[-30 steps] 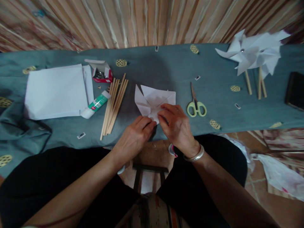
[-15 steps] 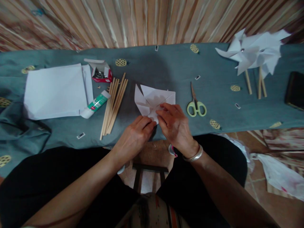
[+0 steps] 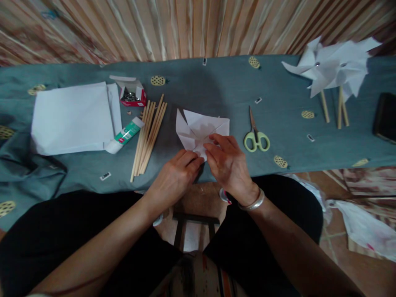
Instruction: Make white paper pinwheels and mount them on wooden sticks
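Note:
A white square of paper (image 3: 201, 123) with slits cut inward from its corners lies near the table's front edge, one flap at its left raised. My left hand (image 3: 179, 169) is closed on its near edge, the fingertips bunched together. Over the near right part of the sheet, my right hand (image 3: 227, 161) has its fingers bent and the thumb and forefinger at the paper; the exact grip is partly hidden. Just right of the paper lie scissors (image 3: 256, 140) with pale green handles. To its left are several wooden sticks (image 3: 149, 138).
A glue stick (image 3: 125, 135) leans on a stack of white paper (image 3: 72, 117) at the left. Behind it is an open red box (image 3: 136, 98) of small metal pieces. White paper pinwheels (image 3: 332, 68) on sticks and a dark object (image 3: 385, 117) lie at the right, on the green tablecloth (image 3: 216, 86).

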`<control>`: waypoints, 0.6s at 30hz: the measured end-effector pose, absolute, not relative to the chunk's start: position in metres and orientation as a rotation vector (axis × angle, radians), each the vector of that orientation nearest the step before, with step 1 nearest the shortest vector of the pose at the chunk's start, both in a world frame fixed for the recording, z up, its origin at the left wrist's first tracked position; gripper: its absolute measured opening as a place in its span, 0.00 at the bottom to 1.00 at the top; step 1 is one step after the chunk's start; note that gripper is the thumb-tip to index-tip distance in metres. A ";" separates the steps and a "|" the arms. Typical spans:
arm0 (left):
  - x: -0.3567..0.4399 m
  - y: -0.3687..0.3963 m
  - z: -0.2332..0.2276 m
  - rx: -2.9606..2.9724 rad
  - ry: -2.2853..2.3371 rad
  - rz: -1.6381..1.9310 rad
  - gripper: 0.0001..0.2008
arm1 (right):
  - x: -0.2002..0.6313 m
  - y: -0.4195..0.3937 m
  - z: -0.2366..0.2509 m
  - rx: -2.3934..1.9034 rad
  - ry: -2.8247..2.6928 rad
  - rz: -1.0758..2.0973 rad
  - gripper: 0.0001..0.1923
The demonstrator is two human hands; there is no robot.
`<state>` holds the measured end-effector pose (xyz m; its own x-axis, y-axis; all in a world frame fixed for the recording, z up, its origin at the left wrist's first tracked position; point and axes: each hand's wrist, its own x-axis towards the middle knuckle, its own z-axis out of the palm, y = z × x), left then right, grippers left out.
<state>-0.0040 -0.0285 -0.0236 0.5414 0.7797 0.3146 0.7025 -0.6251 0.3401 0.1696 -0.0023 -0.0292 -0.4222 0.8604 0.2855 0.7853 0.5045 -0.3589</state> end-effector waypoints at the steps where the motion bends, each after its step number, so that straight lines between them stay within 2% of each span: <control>1: -0.004 -0.029 -0.024 2.602 1.264 0.662 0.09 | 0.170 -0.002 -0.029 -1.354 -2.320 0.235 0.11; 13: -0.004 -0.029 -0.024 2.596 1.275 0.629 0.10 | 0.165 -0.002 -0.022 -1.385 -2.349 0.318 0.14; 18: -0.004 -0.029 -0.024 2.578 1.265 0.629 0.10 | 0.162 -0.003 -0.023 -1.393 -2.418 0.187 0.13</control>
